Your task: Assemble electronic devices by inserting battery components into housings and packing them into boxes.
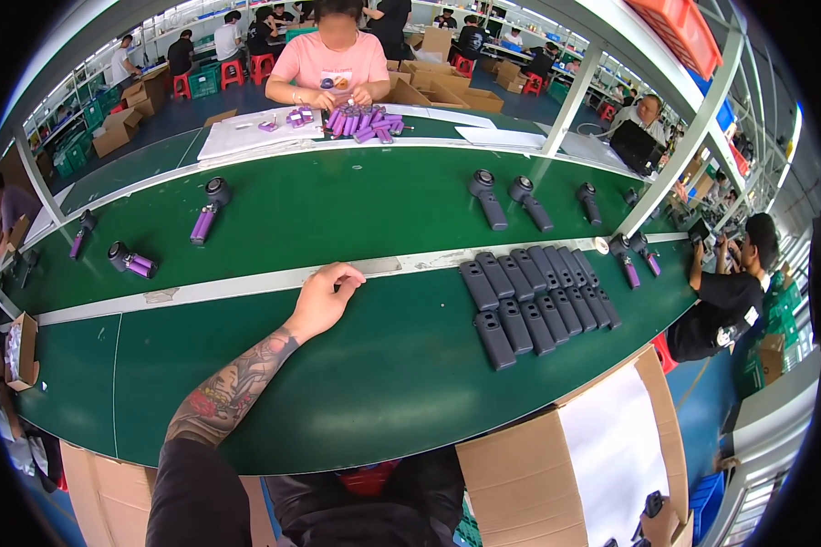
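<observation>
Green desk (pixel 365 383): left hand (pixel 325 296) half-curled, empty; right hand (pixel 663 524) grips dark part (pixel 653 503) (likely transfer; next should clear carton (pixel 524 479)).

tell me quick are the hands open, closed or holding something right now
Left hand: fingers bent at the pale rail; palm hidden, open or closed can't be told.
Right hand: holding a dark piece by the cardboard box.

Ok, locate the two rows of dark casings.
In the head view, the dark casings lie on the green bench, right of the left hand, just below the white rail.
</observation>
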Motion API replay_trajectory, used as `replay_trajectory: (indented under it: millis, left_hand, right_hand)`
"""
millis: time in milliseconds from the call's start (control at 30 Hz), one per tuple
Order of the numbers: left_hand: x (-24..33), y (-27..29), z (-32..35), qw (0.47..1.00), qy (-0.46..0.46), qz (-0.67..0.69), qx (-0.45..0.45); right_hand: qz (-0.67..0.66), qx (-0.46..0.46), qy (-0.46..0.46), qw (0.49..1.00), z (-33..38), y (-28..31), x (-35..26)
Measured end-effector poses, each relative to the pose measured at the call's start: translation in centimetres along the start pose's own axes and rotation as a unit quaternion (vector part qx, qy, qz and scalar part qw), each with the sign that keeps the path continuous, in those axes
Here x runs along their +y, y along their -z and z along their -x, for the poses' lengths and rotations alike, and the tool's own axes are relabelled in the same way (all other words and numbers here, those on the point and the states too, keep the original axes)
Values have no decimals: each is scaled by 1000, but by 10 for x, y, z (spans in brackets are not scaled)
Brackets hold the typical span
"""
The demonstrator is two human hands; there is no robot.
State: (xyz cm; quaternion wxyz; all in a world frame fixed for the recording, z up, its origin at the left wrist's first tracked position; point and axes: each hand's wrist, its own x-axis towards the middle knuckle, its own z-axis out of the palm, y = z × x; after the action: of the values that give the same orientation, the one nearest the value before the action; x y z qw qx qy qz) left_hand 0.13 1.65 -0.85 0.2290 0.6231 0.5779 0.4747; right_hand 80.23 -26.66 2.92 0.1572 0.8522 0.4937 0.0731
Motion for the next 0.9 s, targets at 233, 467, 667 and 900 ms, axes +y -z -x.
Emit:
replay_trajectory:
  millis: [233,467,667,900]
  left_hand:
    - [-3,1,0,1000,-4,18,12]
    - [3,20,33,996,36,85,19]
    - [27,43,87,997,-58,11,-39]
    - [29,43,99,955,-142,-242,-100]
  right_hand:
    - [-421,105,152,888,-14,190,-215]
    - [-470,-101,472,739,26,279,-488]
    - [-286,-60,558,777,60,279,-622]
    - [-238,-48,534,810,53,286,-639]
